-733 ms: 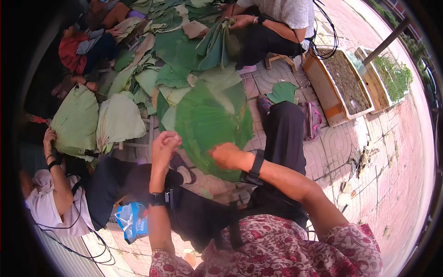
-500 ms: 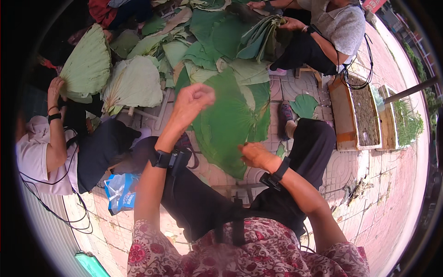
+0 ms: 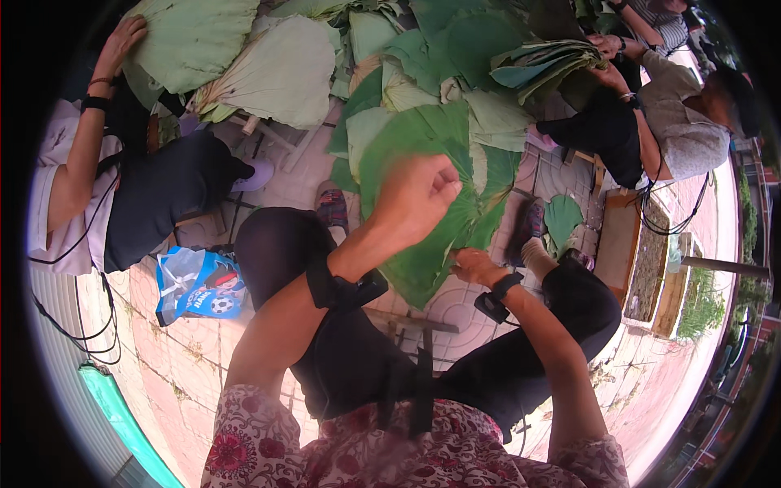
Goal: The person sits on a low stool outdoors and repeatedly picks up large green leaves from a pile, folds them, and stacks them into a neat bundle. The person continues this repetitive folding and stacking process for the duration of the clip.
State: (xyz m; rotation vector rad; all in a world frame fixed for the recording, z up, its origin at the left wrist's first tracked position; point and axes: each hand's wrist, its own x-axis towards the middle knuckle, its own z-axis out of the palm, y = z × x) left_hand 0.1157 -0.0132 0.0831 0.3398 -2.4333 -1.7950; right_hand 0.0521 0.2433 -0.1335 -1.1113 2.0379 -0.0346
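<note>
A large green lotus leaf (image 3: 416, 272) spreads out in front of my knees, on top of other leaves. My right hand (image 3: 478, 267) pinches its near right edge between thumb and fingers. Over the middle of the leaf is my left hand (image 3: 419, 199), slightly blurred. Its fingers are curled closed, and whether anything small is in them is hidden. Behind lies a heap of dark green leaves (image 3: 464, 45) and paler ones.
At left, a person's hand (image 3: 126, 41) holds a pale leaf (image 3: 199, 41). Another person at right grips a folded leaf stack (image 3: 545, 69). A blue plastic bag (image 3: 199, 281) lies left of my knee. Soil-filled planter boxes (image 3: 643, 268) stand at right, and a loose leaf (image 3: 563, 218) near my right foot.
My left hand has moved right and nearer, across the leaf. My right hand stays at the leaf's edge. The whole view has shifted with my head.
</note>
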